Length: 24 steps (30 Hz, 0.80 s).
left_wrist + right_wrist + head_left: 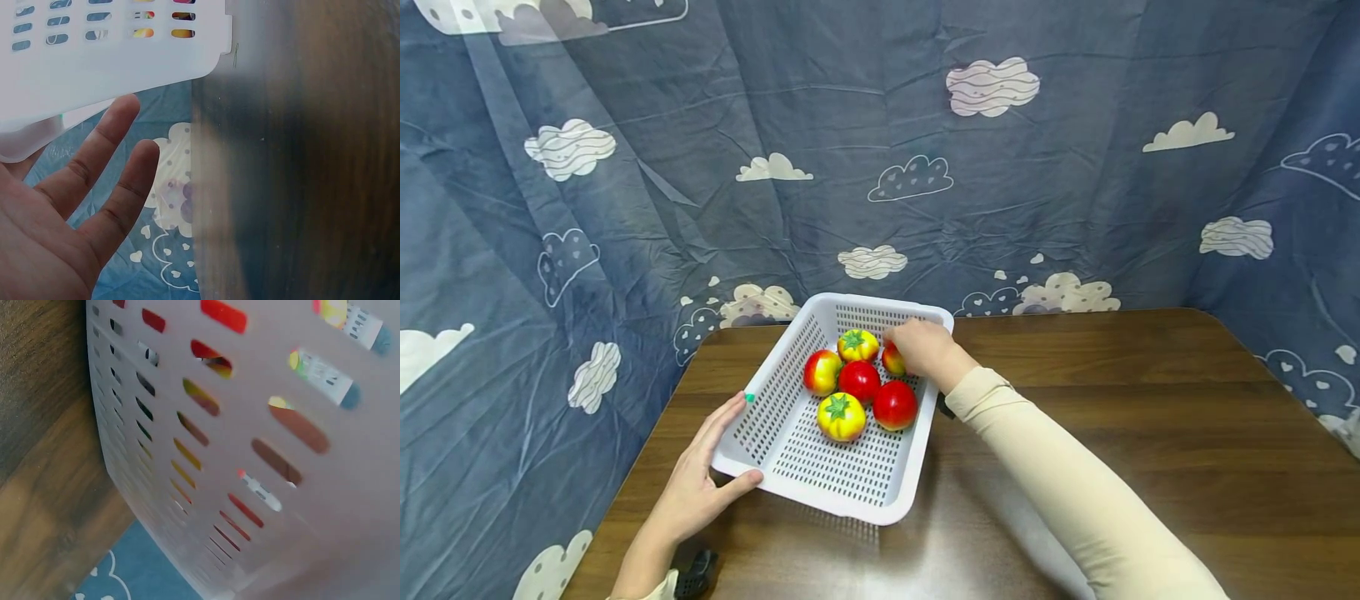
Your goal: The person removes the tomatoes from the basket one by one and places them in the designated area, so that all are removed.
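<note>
A white perforated plastic basket (832, 496) stands on the table, with several toy fruits in it. Two are ribbed yellow tomatoes (842, 418) with green star-shaped tops, one red-tinged; a red-and-yellow fruit (822, 373) and two glossy red ones (895, 406) lie beside them. The left hand (691, 492) spans the basket's near left corner, thumb on the near rim, fingers straight along the left side. Over the far right part of the basket, the right hand (923, 346) holds a red-and-yellow toy fruit (892, 360); its fingertips are mostly hidden. The basket wall fills the right wrist view.
The brown wooden table (1120, 433) extends to the right of the basket. Behind and to the left hangs a blue cloth (820, 208) with white cloud prints. A small green mark (749, 397) shows at the basket's left rim.
</note>
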Motion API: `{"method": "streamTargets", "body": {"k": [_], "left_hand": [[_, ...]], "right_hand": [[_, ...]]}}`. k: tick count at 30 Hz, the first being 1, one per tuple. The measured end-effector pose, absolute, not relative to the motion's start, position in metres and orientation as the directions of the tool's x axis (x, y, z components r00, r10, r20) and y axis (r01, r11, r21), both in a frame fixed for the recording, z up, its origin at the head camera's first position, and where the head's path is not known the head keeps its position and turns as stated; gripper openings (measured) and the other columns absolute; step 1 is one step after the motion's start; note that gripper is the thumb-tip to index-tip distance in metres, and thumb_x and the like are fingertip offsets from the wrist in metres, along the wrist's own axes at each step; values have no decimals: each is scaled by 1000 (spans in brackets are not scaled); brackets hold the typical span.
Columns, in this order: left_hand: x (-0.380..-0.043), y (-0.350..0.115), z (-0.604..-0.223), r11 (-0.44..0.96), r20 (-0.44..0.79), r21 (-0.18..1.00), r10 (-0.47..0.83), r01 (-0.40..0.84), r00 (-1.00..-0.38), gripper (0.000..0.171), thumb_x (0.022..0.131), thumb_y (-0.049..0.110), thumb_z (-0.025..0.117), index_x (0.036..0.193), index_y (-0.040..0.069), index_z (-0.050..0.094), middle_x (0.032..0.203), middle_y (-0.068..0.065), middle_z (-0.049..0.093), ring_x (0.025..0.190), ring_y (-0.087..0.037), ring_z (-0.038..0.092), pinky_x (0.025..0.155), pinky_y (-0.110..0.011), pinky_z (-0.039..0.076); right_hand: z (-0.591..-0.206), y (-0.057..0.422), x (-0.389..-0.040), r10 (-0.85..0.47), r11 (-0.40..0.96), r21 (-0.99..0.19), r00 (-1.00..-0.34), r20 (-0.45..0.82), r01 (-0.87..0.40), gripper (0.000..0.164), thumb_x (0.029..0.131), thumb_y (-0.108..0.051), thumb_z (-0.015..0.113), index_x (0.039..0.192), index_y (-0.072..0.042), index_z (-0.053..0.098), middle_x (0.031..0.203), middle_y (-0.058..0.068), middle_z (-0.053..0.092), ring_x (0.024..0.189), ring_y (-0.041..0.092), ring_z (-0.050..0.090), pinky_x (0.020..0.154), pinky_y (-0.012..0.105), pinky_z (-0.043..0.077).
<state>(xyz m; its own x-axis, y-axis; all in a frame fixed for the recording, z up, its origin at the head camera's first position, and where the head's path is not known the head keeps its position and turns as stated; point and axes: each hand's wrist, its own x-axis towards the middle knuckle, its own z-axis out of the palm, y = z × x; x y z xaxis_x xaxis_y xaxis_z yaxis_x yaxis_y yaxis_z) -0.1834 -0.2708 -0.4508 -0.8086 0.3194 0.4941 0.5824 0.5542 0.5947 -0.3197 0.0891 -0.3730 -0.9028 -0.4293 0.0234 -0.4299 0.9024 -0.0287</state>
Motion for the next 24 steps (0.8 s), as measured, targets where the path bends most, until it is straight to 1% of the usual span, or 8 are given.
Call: {"method": "streamTargets", "body": {"k": [3,7,10,15,20,24], "left_hand": [[-183,-271,-451,556,485,601,316,574,-815,95,79,15,91,162,7,45,170,-13,42,151,11,34,112,-3,28],[-183,-271,-452,569,477,597,314,565,-821,95,79,16,91,162,8,45,171,-11,42,152,11,33,113,-3,27],[-183,-271,-453,574,478,596,308,562,-822,95,79,18,91,162,10,46,171,-9,43,151,11,34,112,-3,27],[-184,-271,-453,568,482,603,301,560,-823,95,78,19,92,162,13,47,171,-6,43,151,10,35,112,-3,28],[-184,-272,-453,572,476,604,299,555,-827,96,78,19,92,162,14,47,172,-5,43,151,10,35,112,-3,28],[-183,-271,-453,573,482,599,300,559,-823,95,78,19,92,162,15,47,171,-6,43,150,10,36,111,-3,28]], "right_hand": [[-376,89,-322,-442,895,-41,-896,41,-444,39,90,3,74,125,-13,76,109,14,79,100,34,73,88,47,62],[-380,90,-325,-442,895,-45,-895,51,-444,37,91,4,74,125,-12,75,108,14,78,97,34,72,87,46,62],[-381,91,-326,-434,899,-50,-900,50,-436,37,92,3,74,126,-13,74,110,15,78,98,34,72,88,46,62],[-382,91,-328,-435,899,-34,-899,54,-437,39,93,0,75,130,-12,73,113,16,78,103,35,72,92,48,62],[-381,91,-328,-436,898,-45,-899,47,-438,44,91,-6,81,133,-11,72,116,16,78,107,35,72,96,49,61],[-380,92,-330,-422,901,-101,-906,30,-422,50,89,-12,86,136,-10,70,119,15,77,106,33,72,96,48,61]]}}
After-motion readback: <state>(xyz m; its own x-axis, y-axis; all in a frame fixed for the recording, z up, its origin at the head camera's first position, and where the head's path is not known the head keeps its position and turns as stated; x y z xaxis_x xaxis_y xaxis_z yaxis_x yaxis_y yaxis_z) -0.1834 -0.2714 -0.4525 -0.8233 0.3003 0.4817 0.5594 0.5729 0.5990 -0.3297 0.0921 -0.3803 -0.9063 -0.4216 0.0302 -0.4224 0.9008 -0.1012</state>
